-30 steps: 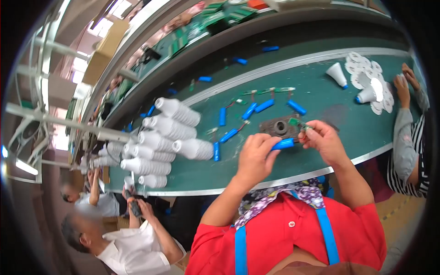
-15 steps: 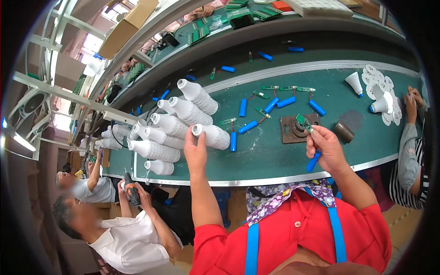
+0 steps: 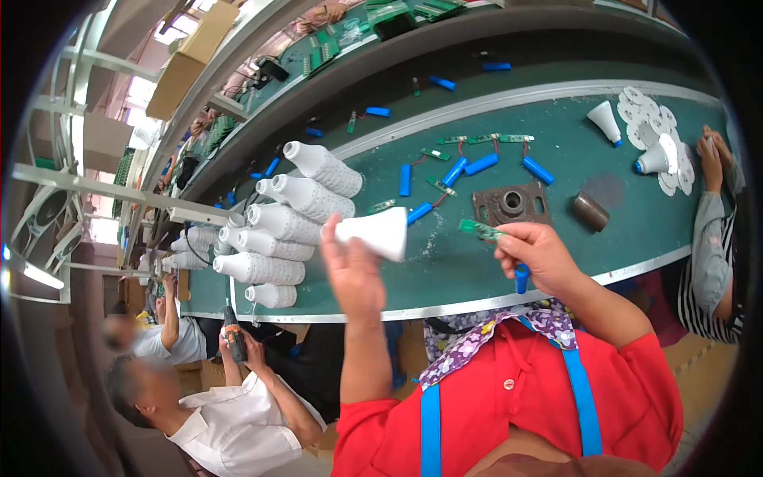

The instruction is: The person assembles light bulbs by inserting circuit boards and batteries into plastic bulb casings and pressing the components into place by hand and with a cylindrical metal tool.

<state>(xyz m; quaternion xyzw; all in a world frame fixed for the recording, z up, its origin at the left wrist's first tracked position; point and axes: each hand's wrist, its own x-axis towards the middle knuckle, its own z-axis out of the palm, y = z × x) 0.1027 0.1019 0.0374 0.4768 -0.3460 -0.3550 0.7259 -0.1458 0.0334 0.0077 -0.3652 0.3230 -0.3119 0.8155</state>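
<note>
My left hand (image 3: 354, 274) is closed around a white cone-shaped lamp housing (image 3: 385, 234), lifted over the bench and slightly blurred, its wide end facing right. Between the fingertips of my right hand (image 3: 544, 256) is a green circuit board (image 3: 479, 230), pointing left. A blue battery cell (image 3: 521, 279) hangs below that hand. Just beyond the board sits a brown metal fixture (image 3: 489, 205) with a round socket. Left of my left hand lie several nested stacks of white housings (image 3: 282, 226).
Blue cells wired to boards (image 3: 481, 164) lie across the green bench (image 3: 413, 290). A metal cylinder (image 3: 591, 211), two white housings (image 3: 606, 124) and white discs (image 3: 675, 151) are on the right. One co-worker at left holds a power drill (image 3: 234, 334); another's hands (image 3: 713, 155) rest at right.
My left hand has picked up a white housing from the stack's place beside the cells. My right hand has shifted left and down with the board, away from the fixture.
</note>
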